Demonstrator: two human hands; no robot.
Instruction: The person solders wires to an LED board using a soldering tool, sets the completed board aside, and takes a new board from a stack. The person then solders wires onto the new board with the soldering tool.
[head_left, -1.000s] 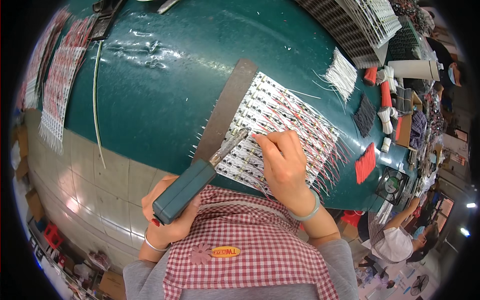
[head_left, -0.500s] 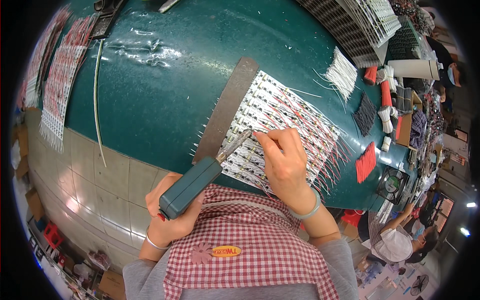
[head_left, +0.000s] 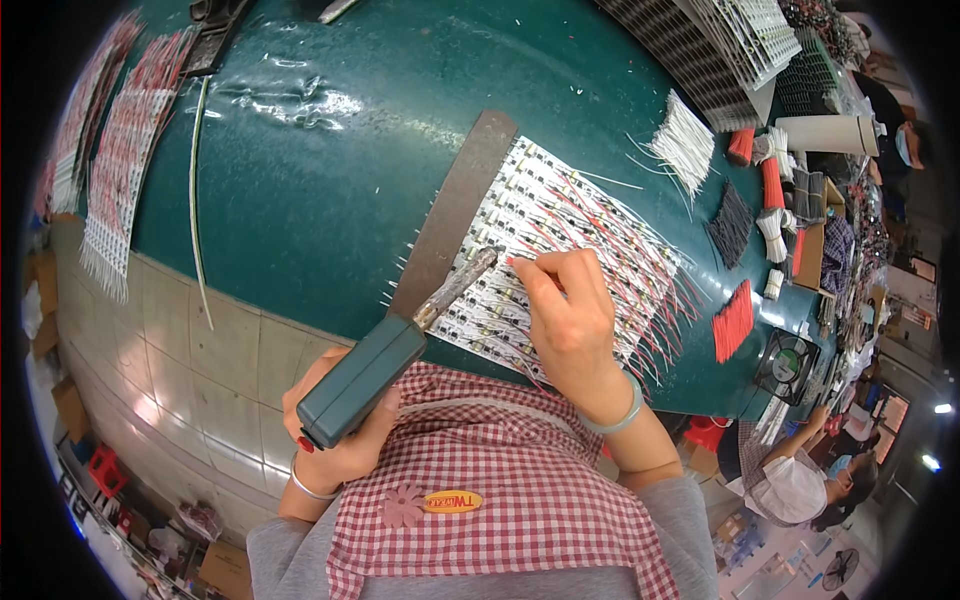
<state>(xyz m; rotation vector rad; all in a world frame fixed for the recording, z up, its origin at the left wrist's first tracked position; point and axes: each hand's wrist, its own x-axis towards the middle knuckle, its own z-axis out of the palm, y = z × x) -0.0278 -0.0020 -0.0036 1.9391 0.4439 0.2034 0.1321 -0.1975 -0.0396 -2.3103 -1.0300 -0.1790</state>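
The left hand's [head_left: 360, 445] fingers wrap a green soldering gun [head_left: 365, 378], tilted toward upper right; the right hand's [head_left: 570, 325], knuckles up, pinch narrowly over the circuit-board panel [head_left: 492, 215] mid-frame, contents too small to tell.

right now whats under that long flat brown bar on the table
Pale tips poke out past the left edge of the brown bar, over the green table, and the white circuit board sheet shows along its right edge. Whatever lies directly beneath the bar is covered.
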